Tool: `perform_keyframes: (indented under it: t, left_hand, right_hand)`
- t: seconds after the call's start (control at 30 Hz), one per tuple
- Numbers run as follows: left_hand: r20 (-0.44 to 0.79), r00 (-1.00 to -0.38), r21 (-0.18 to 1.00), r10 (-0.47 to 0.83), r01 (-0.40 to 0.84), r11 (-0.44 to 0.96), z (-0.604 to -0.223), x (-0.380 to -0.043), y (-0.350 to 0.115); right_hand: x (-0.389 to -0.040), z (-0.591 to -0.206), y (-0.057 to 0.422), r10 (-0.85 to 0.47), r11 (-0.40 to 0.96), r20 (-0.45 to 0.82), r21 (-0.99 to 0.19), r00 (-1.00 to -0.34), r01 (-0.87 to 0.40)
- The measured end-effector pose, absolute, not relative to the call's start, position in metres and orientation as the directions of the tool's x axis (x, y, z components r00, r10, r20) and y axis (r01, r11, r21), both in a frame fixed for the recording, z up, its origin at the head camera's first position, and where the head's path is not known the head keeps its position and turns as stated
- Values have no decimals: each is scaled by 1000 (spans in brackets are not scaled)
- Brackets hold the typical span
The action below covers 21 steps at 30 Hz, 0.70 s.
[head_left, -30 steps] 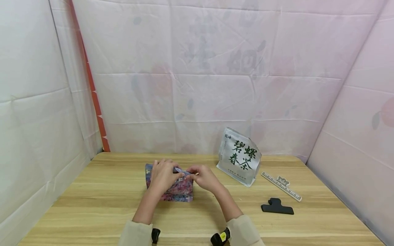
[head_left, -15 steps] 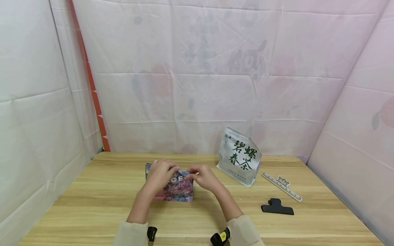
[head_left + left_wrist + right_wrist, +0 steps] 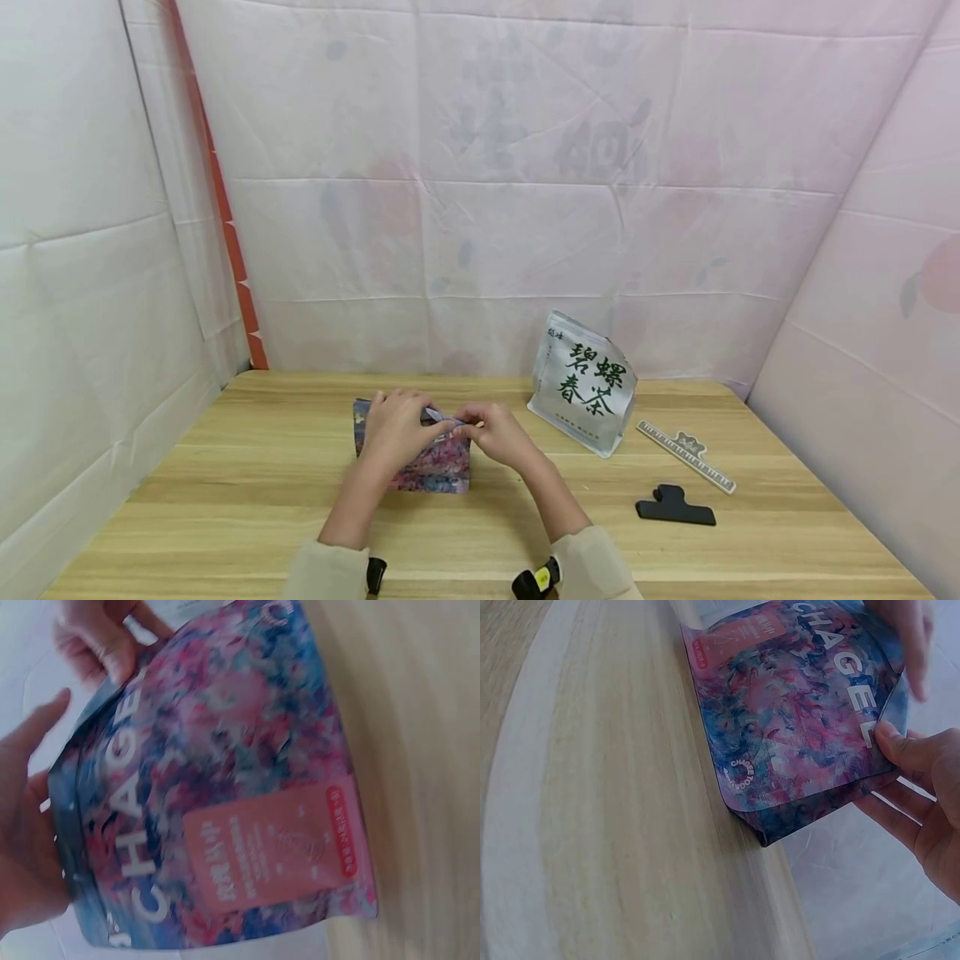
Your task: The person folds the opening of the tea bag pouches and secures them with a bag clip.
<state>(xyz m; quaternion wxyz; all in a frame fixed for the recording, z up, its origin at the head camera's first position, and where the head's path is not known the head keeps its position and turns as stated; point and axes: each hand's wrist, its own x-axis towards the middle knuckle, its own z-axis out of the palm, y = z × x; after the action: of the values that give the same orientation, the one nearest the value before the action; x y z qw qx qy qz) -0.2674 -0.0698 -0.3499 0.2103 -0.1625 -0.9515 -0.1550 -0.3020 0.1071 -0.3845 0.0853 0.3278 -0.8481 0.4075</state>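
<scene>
A blue-and-pink patterned pouch [image 3: 438, 468] with white CHAGEE lettering stands on the table in front of me. My left hand [image 3: 396, 432] reaches over its left top part; in the left wrist view the fingers pass behind the top edge while the straight thumb [image 3: 43, 720] points up, clear of the front. At the top right corner my right hand [image 3: 501, 432] pinches the pouch, thumb on the front and fingers behind, as the right wrist view shows. That corner's bluish edge [image 3: 897, 705] is folded out of line. The back of the pouch is hidden.
To the right stands a silver tea bag [image 3: 583, 385] with dark green characters. Beyond it lie a pale ruler-shaped clip [image 3: 686, 454] and a black clip [image 3: 675, 506]. White printed cloth [image 3: 480, 208] walls the wooden table [image 3: 247, 500] at the back and sides.
Half a second ago my left hand sat further left with its thumb drawn in, showing some lettering. Its thumb now extends right to my right fingertips. The right hand keeps its place.
</scene>
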Motion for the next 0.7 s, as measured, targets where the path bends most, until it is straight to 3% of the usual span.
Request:
perform_keyframes:
  t: [0.13,0.7]
  left_hand:
    - [468,-854,165,226,336,927,-352,-268,-66]
    - [489,-850,190,193,321,928,-354,-270,-62]
  right_hand:
    - [-302,-384,106,-483,461,414,-629,-772,-626]
    - [-300,-382,105,-485,486,402,-614,-777,-621]
